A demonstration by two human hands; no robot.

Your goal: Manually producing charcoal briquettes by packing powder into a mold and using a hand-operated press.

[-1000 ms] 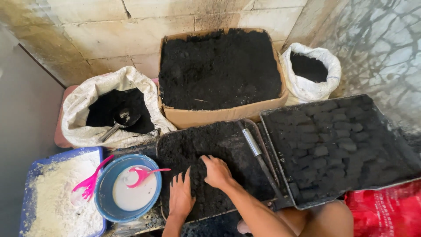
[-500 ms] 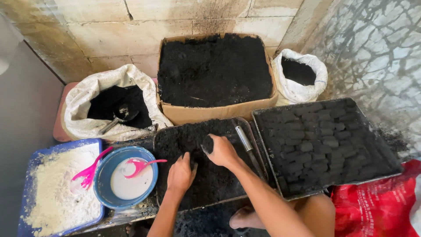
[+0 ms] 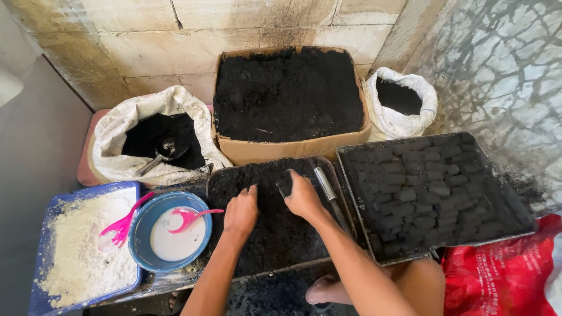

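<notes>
Both my hands rest in a dark tray (image 3: 218,175) filled with black powdery mix. My left hand (image 3: 241,212) lies fingers-down on the mix near the tray's left side. My right hand (image 3: 302,196) is cupped around a black lump (image 3: 284,185) it lifts from the mix near the tray's middle. A metal knife-like tool (image 3: 325,184) lies along the tray's right edge, just right of my right hand.
To the right, a tray (image 3: 494,234) holds several black pressed blocks. Behind stands a cardboard box (image 3: 281,149) of black powder, flanked by two white sacks (image 3: 111,140) (image 3: 424,114). At left, a blue bowl (image 3: 140,234) with white liquid and pink spoon, and a blue tray (image 3: 44,292) of white flour. Red bag (image 3: 503,275) bottom right.
My hands have moved farther up the tray of black mix. The right hand, flat on the mix a second ago, now cups a black lump.
</notes>
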